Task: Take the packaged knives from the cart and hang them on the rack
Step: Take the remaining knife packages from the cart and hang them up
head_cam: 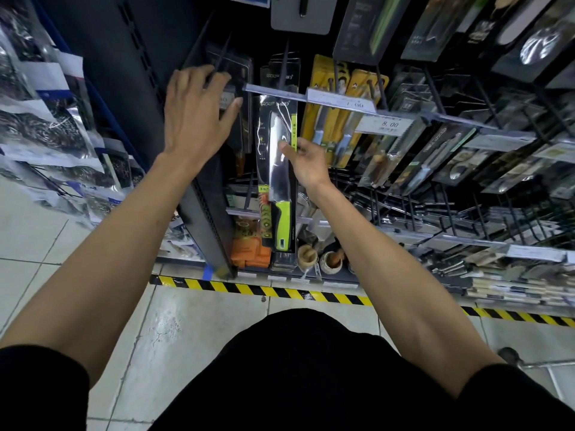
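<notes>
Both hands were raised toward the rack [342, 102] of hanging packaged knives. The left hand [194, 116] was spread open, fingers extended and loose, at the far-left end of the rack beside the dark upright post [205, 213]; its fingertips lay against a dark blister pack [239, 66] hanging on a metal hook [222, 56], though whether they pinched it could not be told. The right hand [306, 163] held the right edge of the packaged knife [277, 172], thumb on the front of the clear plastic over the blade and the other fingers hidden behind the card. This pack held a steel-bladed knife with a lime-green handle pointing down, and it hung upright, its top just under the clear price rail [280, 93], in front of another pack with the same header.

To the right of it hung yellow-carded small knives [329, 119] with pale blue handles, and further right several rows of dark packaged knives and utensils. White price tags [384, 124] sat on the rail, one reading 8.00. Below the knife, on a lower shelf, were orange packs [249, 247] and small wooden mortars [308, 256]. Yellow-and-black hazard tape [264, 290] ran along the tiled floor at the foot of the rack. Silvery bagged goods [46, 126] hung on the display to the left. Black sleeves showed at the near edge.
</notes>
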